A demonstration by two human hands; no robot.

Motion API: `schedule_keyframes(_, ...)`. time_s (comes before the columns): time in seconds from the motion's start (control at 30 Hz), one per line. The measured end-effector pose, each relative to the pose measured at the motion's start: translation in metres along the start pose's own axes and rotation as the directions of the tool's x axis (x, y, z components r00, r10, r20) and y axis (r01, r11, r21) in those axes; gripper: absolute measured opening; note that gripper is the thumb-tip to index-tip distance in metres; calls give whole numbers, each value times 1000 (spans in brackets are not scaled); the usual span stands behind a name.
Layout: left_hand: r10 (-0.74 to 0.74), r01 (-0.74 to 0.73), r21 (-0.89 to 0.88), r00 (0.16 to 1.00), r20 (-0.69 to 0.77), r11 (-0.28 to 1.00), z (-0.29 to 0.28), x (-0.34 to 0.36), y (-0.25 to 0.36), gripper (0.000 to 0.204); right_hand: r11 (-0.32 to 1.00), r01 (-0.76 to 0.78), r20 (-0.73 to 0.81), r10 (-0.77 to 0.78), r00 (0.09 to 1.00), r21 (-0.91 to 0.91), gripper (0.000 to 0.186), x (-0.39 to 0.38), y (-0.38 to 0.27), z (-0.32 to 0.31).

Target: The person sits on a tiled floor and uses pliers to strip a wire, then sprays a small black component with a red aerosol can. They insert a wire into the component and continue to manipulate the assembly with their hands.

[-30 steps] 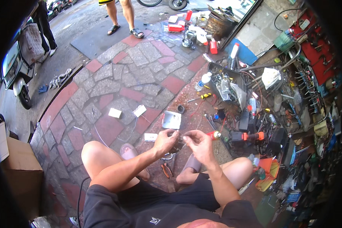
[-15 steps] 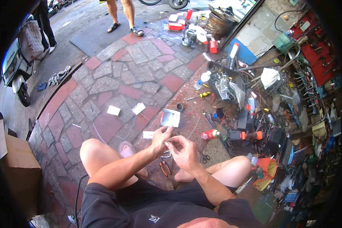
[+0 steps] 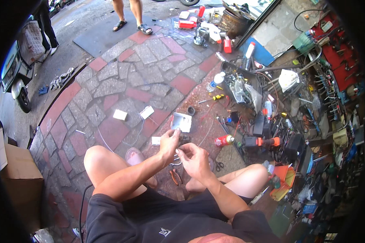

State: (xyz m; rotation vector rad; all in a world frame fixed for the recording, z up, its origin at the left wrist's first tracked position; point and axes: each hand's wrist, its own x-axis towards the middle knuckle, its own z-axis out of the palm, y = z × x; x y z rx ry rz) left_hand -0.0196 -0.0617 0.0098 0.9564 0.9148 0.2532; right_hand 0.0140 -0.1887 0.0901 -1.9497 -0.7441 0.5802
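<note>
My left hand (image 3: 170,145) is closed in front of me, above the ground between my legs. A small dark piece (image 3: 184,139) shows just beyond its fingers, too small to name. Close beside it, my right hand (image 3: 194,161) has thumb and fingers pinched together; whatever lies between them is hidden. Below the hands, part of a pale loop of cable (image 3: 177,160) is visible. Just past my fingers lies an open white box (image 3: 181,122), with a small white rectangular piece (image 3: 156,140) to its left. Orange-handled pliers (image 3: 175,177) rest on the ground nearer my body.
To the right stand a red spray can (image 3: 224,140) and an orange-black power tool (image 3: 262,141) amid dense tools. Scissors (image 3: 219,166) and a yellow screwdriver (image 3: 213,98) lie on the ground. A wired white box (image 3: 147,112) sits ahead; a cardboard box (image 3: 22,178) is at left.
My left hand has turned slightly and shifted up, and the dark piece beyond its fingers is now exposed. My right hand keeps nearly the same pinch. The whole view has shifted a little.
</note>
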Motion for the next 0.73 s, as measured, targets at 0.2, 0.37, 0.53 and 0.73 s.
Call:
schedule_keyframes(0.2, 60, -59, 38, 998, -30, 998, 4, -2, 5, 38, 917, -206, 124, 174, 977, 341, 20, 6, 17, 3)
schedule_keyframes(0.37, 13, -14, -89, 1000, -9, 996, 4, 2, 9, 37, 851, -345, 198, 287, 937, 396, 16, 13, 9, 0)
schedule_keyframes(0.53, 19, 28, -338, 991, 134, 941, -3, 17, 24, 37, 871, -162, 11, 177, 984, 463, 17, 18, 23, -9)
schedule_keyframes(0.73, -5, 117, -365, 956, 294, 924, -23, 44, 34, 41, 965, -107, -179, 152, 972, 240, 20, 25, 8, -56)
